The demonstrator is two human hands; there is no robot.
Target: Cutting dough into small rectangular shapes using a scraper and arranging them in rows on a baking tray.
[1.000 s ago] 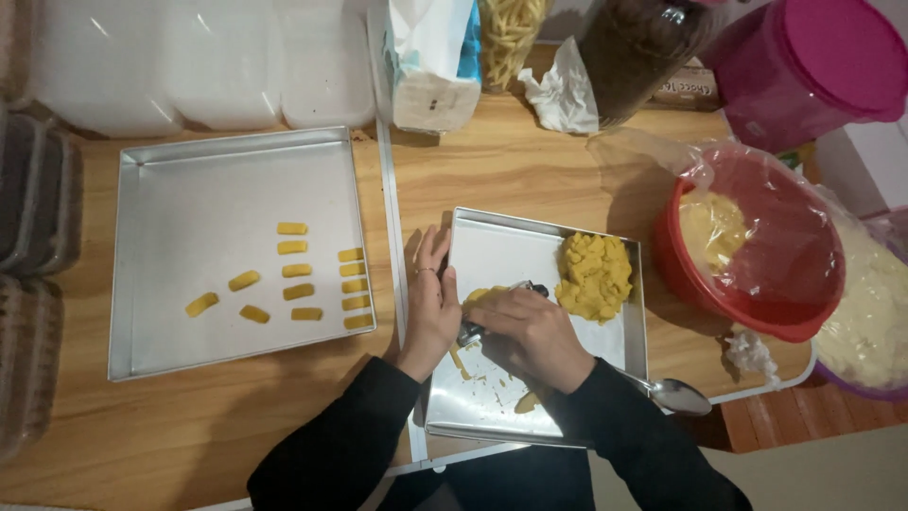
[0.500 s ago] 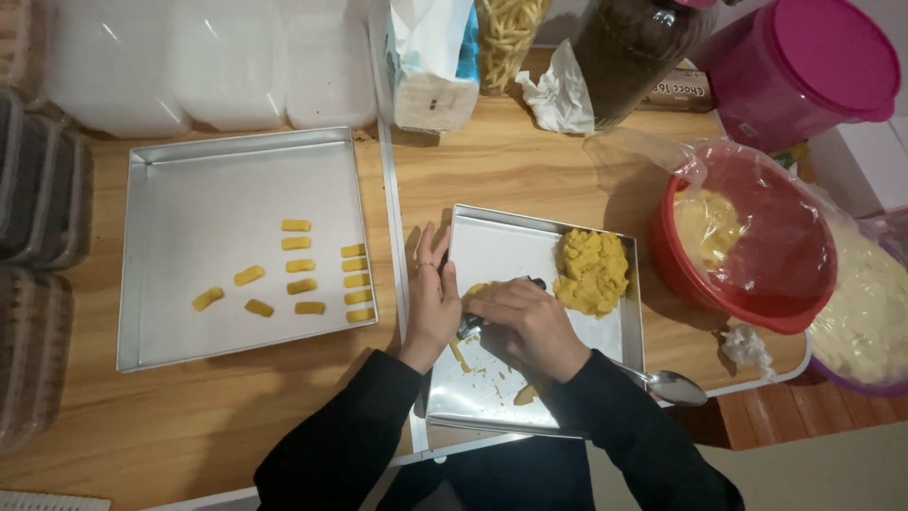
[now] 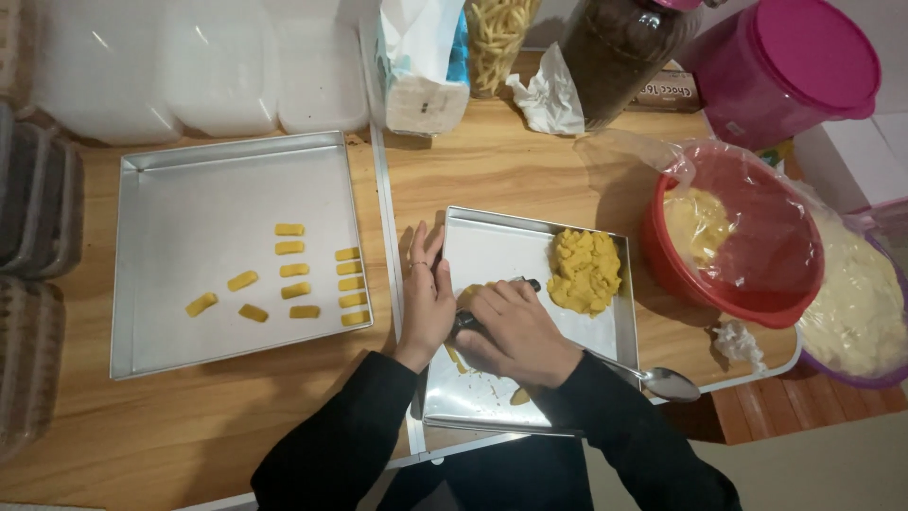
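Little has moved since the earlier frames: both hands remain over the small metal tray (image 3: 492, 248), the view having shifted only slightly, and the count of shaped pieces on the large tray (image 3: 161, 284) appears unchanged, so shaping of one piece seems still in hand. Right hand (image 3: 515, 331) is curled in a closed grip around a dark-handled tool (image 3: 525, 282), whose working end is hidden under the fingers. Left hand (image 3: 426, 293) lies flat and open, fingers extended toward the far side, its edge resting along the small tray's left rim; whether it touches dough cannot be told. Yellow dough mound (image 3: 584, 270) sits in the far right corner of the small tray, just beyond the right hand. Shaped yellow pieces (image 3: 293, 270) lie in short rows on the right half of the large tray, to the left across a white divider strip (image 3: 386, 218). A spoon (image 3: 662, 381) rests at the small tray's right rim. Red bowl (image 3: 733, 232), lined with plastic, crowds the right side; the desk (image 3: 501, 161) is open on the far side of the small tray.
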